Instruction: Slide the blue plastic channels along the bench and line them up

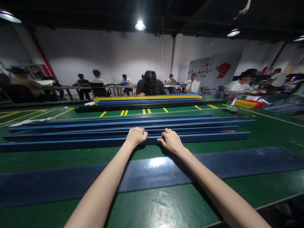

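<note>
Several long blue strips (71, 136) with raised edges lie side by side across the green table. At the middle of the nearest blue strip (204, 138), my left hand (137, 136) is closed, its fingers curled over the top edge. My right hand (170, 140) also has its fingers bent over that strip, a short gap to the right. The fingertips of both hands are partly hidden behind the strip's edge. Beneath my forearms a wide, flat, shiny dark-blue sheet (154, 177) stretches across the table.
Beyond the blue strips lie a long black strip (123, 107) and a yellow strip (147, 98). A phone-like dark object (231, 112) rests at the right, near a yellow tray (245, 104). Across the table sits a person in dark clothes (150, 85); other people sit farther back.
</note>
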